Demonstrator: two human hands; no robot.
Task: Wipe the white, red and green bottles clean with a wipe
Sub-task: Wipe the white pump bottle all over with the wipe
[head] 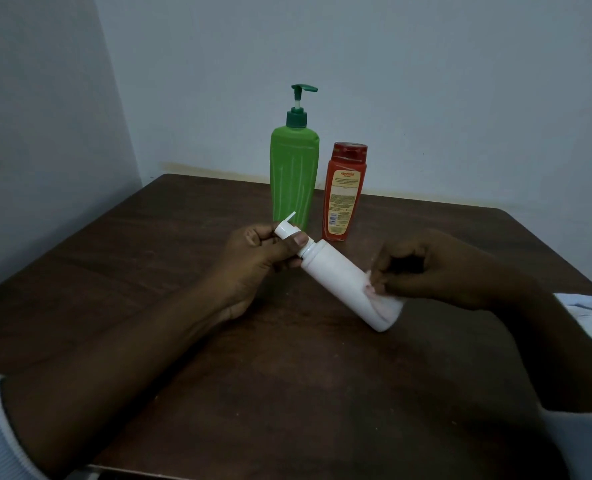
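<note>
Left hand (pixel 253 258) pinches the white bottle (pixel 343 278) at its pump neck; right hand (pixel 426 268) presses a wipe (pixel 374 292) near its base (smooth, light, probably slippery plastic).

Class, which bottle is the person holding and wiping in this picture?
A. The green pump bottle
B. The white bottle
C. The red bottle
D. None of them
B: the left hand grips the white bottle at its neck while the right hand presses a wipe near its base.
</note>
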